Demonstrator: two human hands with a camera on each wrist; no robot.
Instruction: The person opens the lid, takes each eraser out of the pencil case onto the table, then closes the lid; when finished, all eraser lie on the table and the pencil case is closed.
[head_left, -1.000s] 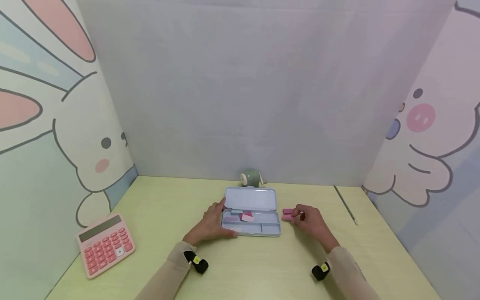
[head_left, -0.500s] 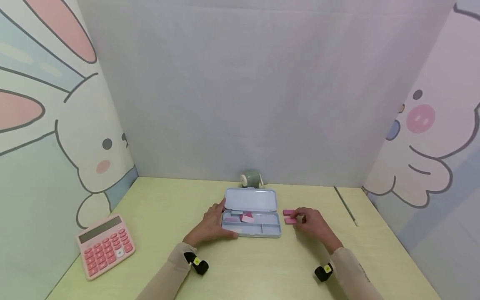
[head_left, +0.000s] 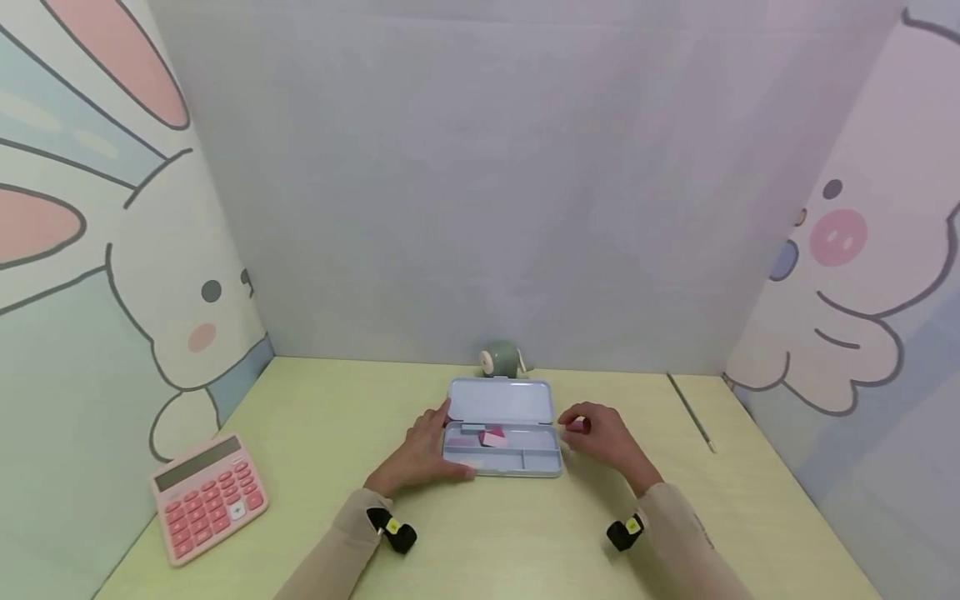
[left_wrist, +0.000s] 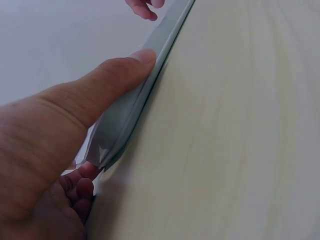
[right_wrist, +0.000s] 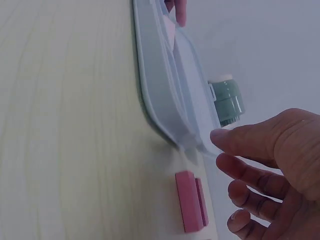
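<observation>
A light blue pencil case (head_left: 542,461) lies open on the table, lid folded back. Inside are several small pink, white and grey-blue blocks (head_left: 493,437). My left hand (head_left: 422,450) grips the case's left end, thumb (left_wrist: 115,75) along the front wall and fingers around the corner. My right hand (head_left: 603,433) is by the case's right end, thumb and fingers loosely bent with nothing between them in the right wrist view. Two pink erasers (right_wrist: 190,202) lie side by side on the table below that hand; in the head view it mostly hides them.
A green pencil sharpener (head_left: 502,358) with a crank stands behind the case. To the right lies a dark pencil (head_left: 691,411). A pink calculator (head_left: 210,498) sits at the left edge of the table. Printed panels and a grey backdrop enclose the table.
My right hand has parted the two pink erasers slightly, then come off them and moved left toward the case. My left hand has stayed on the case.
</observation>
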